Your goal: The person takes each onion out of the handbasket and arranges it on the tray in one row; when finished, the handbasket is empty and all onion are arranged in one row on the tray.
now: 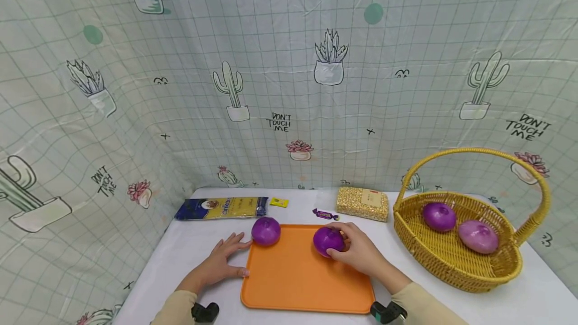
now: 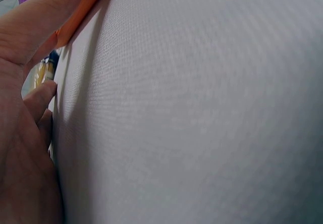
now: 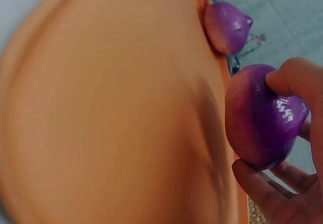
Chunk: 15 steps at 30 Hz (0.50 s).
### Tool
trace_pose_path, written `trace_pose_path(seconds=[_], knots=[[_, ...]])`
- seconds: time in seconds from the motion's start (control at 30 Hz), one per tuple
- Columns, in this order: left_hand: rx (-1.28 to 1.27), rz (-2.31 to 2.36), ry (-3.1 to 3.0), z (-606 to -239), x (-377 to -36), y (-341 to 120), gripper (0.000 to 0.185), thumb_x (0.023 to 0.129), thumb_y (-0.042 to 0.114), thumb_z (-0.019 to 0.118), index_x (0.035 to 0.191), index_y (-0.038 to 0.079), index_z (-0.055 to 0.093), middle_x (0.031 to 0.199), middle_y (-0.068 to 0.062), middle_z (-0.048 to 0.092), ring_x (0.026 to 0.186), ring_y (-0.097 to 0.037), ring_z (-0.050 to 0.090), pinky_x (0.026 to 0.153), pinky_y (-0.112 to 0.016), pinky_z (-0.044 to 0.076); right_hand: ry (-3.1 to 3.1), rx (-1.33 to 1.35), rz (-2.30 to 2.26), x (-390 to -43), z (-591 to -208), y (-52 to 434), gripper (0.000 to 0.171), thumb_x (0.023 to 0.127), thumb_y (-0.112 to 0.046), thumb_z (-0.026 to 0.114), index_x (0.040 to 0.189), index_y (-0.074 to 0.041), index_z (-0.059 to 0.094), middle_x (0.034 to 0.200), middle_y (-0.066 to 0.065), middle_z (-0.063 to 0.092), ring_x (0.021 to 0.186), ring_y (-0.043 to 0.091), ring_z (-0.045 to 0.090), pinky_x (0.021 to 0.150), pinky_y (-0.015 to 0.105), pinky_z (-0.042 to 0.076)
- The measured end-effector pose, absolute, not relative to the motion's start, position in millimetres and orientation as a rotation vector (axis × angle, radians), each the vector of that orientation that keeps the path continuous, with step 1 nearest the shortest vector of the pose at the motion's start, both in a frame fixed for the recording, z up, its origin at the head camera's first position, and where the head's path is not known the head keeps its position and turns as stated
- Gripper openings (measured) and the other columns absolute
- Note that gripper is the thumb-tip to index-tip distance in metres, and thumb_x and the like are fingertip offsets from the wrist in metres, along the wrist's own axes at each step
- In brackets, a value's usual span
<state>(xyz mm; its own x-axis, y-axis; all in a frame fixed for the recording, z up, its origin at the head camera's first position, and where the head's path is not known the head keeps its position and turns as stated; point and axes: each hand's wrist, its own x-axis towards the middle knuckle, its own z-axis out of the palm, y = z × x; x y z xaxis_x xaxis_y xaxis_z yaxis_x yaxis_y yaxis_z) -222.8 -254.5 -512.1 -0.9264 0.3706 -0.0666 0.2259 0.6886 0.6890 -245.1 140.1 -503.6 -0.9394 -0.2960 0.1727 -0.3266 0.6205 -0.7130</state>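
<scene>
My right hand grips a purple onion between thumb and fingers, over the right part of an orange tray. In the right wrist view this onion appears close over the tray, its shadow falling on the surface. A second purple onion sits at the tray's back left corner. Fingers spread, my left hand lies at the tray's left edge, thumb tip right at the rim. The left wrist view shows mostly white tabletop, with part of the hand at its left side.
To the right stands a yellow wicker basket with a tall handle, holding a purple onion and a paler one. Behind the tray lie a blue and yellow packet, a small yellow packet, a purple-wrapped candy and a bag of corn kernels.
</scene>
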Motion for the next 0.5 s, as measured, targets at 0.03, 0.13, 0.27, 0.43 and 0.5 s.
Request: trace_pose_path(seconds=[0.03, 0.13, 0.27, 0.43, 0.5], knots=[[0.482, 1.063, 2.697, -511.7, -222.6, -254.4, 0.080, 0.078, 0.042, 0.087, 0.145, 0.010, 0.057, 0.161, -0.025, 0.031, 0.151, -0.050, 0.012, 0.120, -0.067, -0.004, -2.792, 0.537, 1.243, -245.6, -503.5, 138.8, 0.057, 0.081, -0.027, 0.087, 0.132, -0.024, 0.064, 0.124, 0.003, 0.060, 0.101, 0.017, 0.059, 0.080, 0.029, 0.055], [0.488, 1.068, 2.694, -510.8, -222.5, -254.3, 0.080, 0.078, 0.042, 0.087, 0.145, 0.009, 0.057, 0.161, -0.025, 0.031, 0.151, -0.050, 0.012, 0.120, -0.067, -0.004, -2.787, 0.534, 1.251, -247.3, -502.7, 134.9, 0.056, 0.081, -0.028, 0.087, 0.132, -0.024, 0.064, 0.123, 0.003, 0.060, 0.102, 0.019, 0.059, 0.080, 0.031, 0.055], [0.489, 1.066, 2.693, -510.8, -222.5, -254.6, 0.080, 0.079, 0.042, 0.087, 0.145, 0.009, 0.057, 0.161, -0.025, 0.031, 0.151, -0.050, 0.012, 0.120, -0.067, -0.004, -2.780, 0.556, 1.241, -250.3, -502.3, 128.9, 0.057, 0.081, -0.029, 0.087, 0.133, -0.022, 0.063, 0.119, 0.004, 0.061, 0.102, 0.020, 0.059, 0.081, 0.035, 0.056], [0.476, 1.060, 2.696, -511.2, -222.2, -254.3, 0.080, 0.078, 0.042, 0.087, 0.146, 0.010, 0.057, 0.162, -0.024, 0.031, 0.152, -0.049, 0.012, 0.120, -0.067, -0.004, -2.760, 0.578, 1.245, -253.3, -501.8, 120.5, 0.057, 0.081, -0.028, 0.087, 0.133, -0.021, 0.064, 0.121, 0.004, 0.062, 0.103, 0.021, 0.060, 0.083, 0.035, 0.058], [0.474, 1.060, 2.697, -510.9, -222.0, -254.0, 0.080, 0.078, 0.043, 0.087, 0.146, 0.010, 0.057, 0.162, -0.024, 0.031, 0.152, -0.049, 0.012, 0.120, -0.067, -0.004, -2.756, 0.579, 1.254, -254.0, -501.6, 117.4, 0.057, 0.081, -0.028, 0.087, 0.133, -0.021, 0.064, 0.123, 0.004, 0.062, 0.103, 0.021, 0.061, 0.083, 0.035, 0.058]])
